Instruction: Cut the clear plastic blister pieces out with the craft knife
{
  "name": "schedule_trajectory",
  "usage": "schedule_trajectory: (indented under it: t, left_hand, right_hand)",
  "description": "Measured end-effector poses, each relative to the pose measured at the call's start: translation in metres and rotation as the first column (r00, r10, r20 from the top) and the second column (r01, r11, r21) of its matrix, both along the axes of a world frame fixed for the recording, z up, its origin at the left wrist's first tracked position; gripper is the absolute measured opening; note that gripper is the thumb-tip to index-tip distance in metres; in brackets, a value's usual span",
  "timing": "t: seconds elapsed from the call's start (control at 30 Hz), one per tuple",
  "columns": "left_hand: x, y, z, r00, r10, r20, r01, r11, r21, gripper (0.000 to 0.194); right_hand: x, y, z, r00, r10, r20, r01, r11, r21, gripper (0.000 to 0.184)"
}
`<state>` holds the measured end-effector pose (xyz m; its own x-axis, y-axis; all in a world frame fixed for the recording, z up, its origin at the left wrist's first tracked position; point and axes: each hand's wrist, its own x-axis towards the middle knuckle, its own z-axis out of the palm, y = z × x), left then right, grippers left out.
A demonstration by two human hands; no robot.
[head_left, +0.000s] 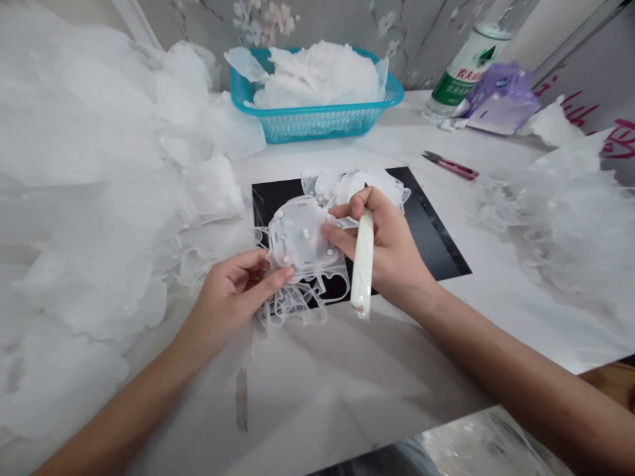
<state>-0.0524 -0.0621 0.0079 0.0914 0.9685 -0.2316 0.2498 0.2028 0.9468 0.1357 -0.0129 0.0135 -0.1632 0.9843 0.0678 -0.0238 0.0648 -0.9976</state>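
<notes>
Clear plastic moulding (297,235) gripped at its 7 o'clock edge by left hand (233,294); right hand (384,248) grasps white stick (363,264), fingertips (330,231) touching moulding's 3 o'clock edge.

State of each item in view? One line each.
left hand, curled under the translucent moulded piece, holding it up
right hand, closed around a white-handled tool, fingertips on the piece
translucent moulded piece, raised over the black mat, ragged strips hanging below
blue plastic basket, heaped with white scraps
scissors, blades shut, lying on the table
water bottle, standing, top out of view
</notes>
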Motion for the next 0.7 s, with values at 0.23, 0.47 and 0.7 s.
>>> schedule_trajectory:
  t: [0.23,0.47,0.7]
  left_hand:
    - [-0.0017,0.0002,0.001,0.995,-0.079,0.065,0.079,0.997,0.004,0.019]
    - [-0.0025,-0.0011,-0.0017,0.984,-0.104,0.145,0.106,0.994,-0.001,0.014]
    - [-0.0007,-0.0023,-0.004,0.988,-0.005,0.155,0.002,1.0,0.019,0.019]
  right_hand:
    - [-0.0032,-0.0021,0.0016,0.985,-0.103,-0.139,0.065,0.964,-0.258,0.038]
    - [-0.0054,-0.0047,0.0006,0.967,-0.136,-0.216,0.049,0.929,-0.366,0.043]
    - [-0.0017,-0.0023,0.0013,0.994,-0.089,-0.06,0.072,0.967,-0.244,0.039]
